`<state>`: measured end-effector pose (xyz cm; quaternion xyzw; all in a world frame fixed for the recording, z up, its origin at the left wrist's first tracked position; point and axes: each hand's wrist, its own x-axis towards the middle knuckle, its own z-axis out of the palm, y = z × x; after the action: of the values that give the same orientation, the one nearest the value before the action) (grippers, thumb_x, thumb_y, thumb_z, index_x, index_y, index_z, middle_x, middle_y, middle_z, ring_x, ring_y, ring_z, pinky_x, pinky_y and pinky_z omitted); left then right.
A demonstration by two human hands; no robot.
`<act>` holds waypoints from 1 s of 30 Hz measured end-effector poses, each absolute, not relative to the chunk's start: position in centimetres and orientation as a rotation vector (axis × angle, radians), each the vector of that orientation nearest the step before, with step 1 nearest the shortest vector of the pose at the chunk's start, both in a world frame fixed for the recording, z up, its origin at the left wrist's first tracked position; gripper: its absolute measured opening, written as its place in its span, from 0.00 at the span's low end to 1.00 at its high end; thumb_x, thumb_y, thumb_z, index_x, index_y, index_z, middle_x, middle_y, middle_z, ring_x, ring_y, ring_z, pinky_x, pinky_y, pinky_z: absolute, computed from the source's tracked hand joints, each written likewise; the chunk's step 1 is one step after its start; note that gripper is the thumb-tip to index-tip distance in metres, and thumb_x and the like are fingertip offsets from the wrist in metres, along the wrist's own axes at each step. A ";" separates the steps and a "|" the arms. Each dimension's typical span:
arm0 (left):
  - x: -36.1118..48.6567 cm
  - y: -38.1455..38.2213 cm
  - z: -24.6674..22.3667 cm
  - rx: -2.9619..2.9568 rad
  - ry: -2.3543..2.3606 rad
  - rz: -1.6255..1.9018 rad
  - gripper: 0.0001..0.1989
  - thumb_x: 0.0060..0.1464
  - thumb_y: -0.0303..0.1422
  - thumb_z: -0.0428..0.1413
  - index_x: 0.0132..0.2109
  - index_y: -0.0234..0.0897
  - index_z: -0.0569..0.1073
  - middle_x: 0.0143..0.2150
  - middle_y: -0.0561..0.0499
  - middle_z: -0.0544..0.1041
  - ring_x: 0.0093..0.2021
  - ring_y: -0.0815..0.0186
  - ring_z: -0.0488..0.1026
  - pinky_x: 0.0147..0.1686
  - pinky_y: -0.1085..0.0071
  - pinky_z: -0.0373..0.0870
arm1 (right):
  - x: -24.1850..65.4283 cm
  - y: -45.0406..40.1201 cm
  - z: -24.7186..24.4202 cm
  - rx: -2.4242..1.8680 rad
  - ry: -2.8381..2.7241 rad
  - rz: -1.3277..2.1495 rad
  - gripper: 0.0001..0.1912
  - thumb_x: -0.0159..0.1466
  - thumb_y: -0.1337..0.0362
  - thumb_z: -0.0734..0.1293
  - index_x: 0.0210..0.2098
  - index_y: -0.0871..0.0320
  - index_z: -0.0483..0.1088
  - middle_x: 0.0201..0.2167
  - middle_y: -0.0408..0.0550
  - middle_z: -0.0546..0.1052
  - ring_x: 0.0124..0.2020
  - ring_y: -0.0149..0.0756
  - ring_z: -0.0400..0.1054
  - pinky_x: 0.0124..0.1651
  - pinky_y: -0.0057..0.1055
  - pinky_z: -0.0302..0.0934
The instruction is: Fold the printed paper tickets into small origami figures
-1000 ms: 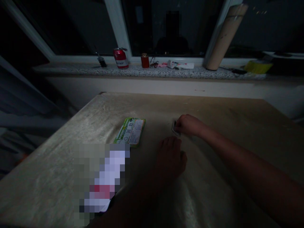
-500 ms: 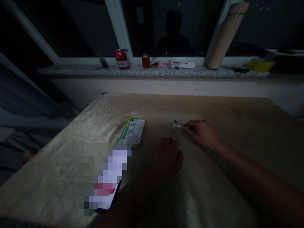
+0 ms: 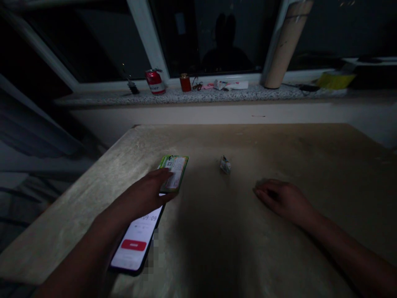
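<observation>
1. Containers: we found a red-and-white can point(image 3: 155, 82) standing on the speckled stone sill point(image 3: 173, 97), and beside it a small red container point(image 3: 185, 84) with a gold-toned top; we could not see inside either.
2. We recorded a flat, rectangular green-and-white packet point(image 3: 178, 169), densely printed, lying on the mottled, faintly glossy table point(image 3: 279, 145); its contents were hidden.
3. The left hand point(image 3: 151, 188) lay over this packet, fingers across its face; we could not tell whether it gripped.
4. The right hand point(image 3: 283, 200) was low over the table, curled, thumb and fingertips pressed together.
5. Between packet and right hand, apart from both, we noted a small crumpled scrap point(image 3: 225, 164).
6. Partly beneath the left hand we observed a smooth, lit phone point(image 3: 136, 236).
</observation>
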<state>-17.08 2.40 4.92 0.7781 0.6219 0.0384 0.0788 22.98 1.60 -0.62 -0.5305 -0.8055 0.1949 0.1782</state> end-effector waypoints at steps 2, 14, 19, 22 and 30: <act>-17.6 2.5 4.0 2.335 1.879 0.048 0.29 0.57 0.46 0.55 0.61 0.36 0.72 0.66 0.38 0.72 0.63 0.46 0.71 0.61 0.51 0.67 | 23.2 1.7 -1.1 -1.453 -2.285 0.594 0.14 0.71 0.59 0.60 0.39 0.53 0.78 0.39 0.51 0.82 0.39 0.42 0.77 0.44 0.37 0.68; -18.2 3.4 2.8 2.416 1.810 -0.052 0.24 0.64 0.45 0.49 0.57 0.36 0.77 0.63 0.40 0.75 0.61 0.47 0.74 0.61 0.52 0.69 | 23.6 1.8 -1.9 -1.323 -2.272 0.600 0.11 0.70 0.62 0.61 0.34 0.56 0.73 0.32 0.46 0.75 0.31 0.35 0.71 0.38 0.33 0.62; -17.2 2.9 3.6 2.513 1.826 -0.302 0.22 0.65 0.33 0.42 0.54 0.36 0.78 0.55 0.39 0.81 0.52 0.49 0.79 0.50 0.56 0.74 | 23.6 1.8 -2.1 -1.311 -2.266 0.614 0.10 0.70 0.63 0.62 0.35 0.56 0.73 0.31 0.45 0.74 0.31 0.34 0.70 0.37 0.32 0.61; -16.5 2.4 4.3 2.487 1.933 -0.417 0.23 0.66 0.34 0.41 0.50 0.35 0.80 0.46 0.37 0.84 0.44 0.48 0.81 0.43 0.57 0.74 | 23.6 1.7 -1.9 -1.312 -2.270 0.617 0.09 0.70 0.63 0.63 0.33 0.56 0.72 0.30 0.45 0.73 0.31 0.34 0.69 0.37 0.32 0.61; -16.8 2.5 4.9 2.307 2.017 -0.192 0.22 0.65 0.42 0.45 0.45 0.40 0.83 0.46 0.42 0.85 0.44 0.47 0.81 0.39 0.60 0.70 | 23.6 1.7 -2.0 -1.301 -2.277 0.621 0.10 0.69 0.64 0.63 0.33 0.56 0.72 0.29 0.45 0.72 0.30 0.34 0.68 0.36 0.32 0.60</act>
<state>-16.79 2.53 4.87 0.7508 0.6566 -0.0624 0.0357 23.61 1.69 -2.03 -0.4708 -0.8239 0.2248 0.2213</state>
